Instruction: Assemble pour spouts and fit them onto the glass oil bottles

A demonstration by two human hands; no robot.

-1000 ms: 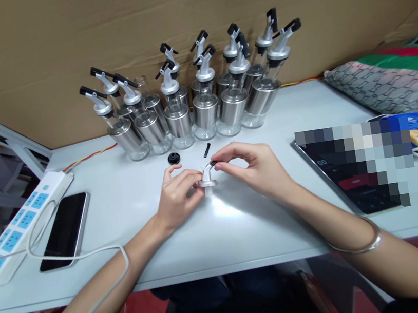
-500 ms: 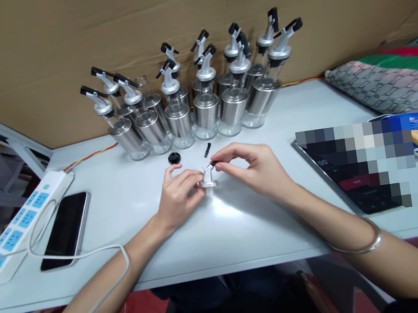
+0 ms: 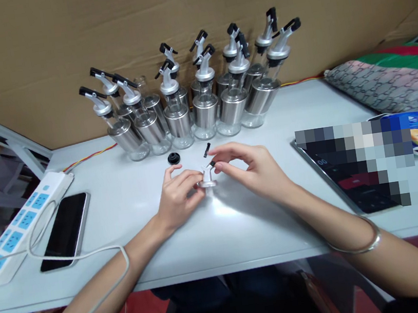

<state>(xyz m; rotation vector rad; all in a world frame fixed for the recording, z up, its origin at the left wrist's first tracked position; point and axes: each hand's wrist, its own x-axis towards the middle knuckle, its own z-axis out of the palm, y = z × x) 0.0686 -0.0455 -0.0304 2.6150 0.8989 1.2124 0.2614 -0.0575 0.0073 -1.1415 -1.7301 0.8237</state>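
My left hand (image 3: pixel 179 197) grips a silver pourer spout (image 3: pixel 207 179) by its side, above the table. A small black tip (image 3: pixel 212 164) sits at the spout's upper end. The thumb and index finger of my right hand (image 3: pixel 251 168) are at this black tip, slightly parted, with the thumb touching or nearly touching it. A small black lever piece (image 3: pixel 207 150) lies just beyond the right fingertips. To its left on the table is a round black stopper (image 3: pixel 174 158).
Behind the hands stand several glass-and-steel bottles (image 3: pixel 180 124) with pourers. A power strip (image 3: pixel 20 224) and a phone (image 3: pixel 65 231) are at the left, a white cable crossing my left forearm. A partly pixelated dark device (image 3: pixel 335 170) and a patterned cloth (image 3: pixel 378 86) are at the right.
The fingers of my right hand have parted a little at the black tip, which now sits against the spout. My left hand has kept its hold.
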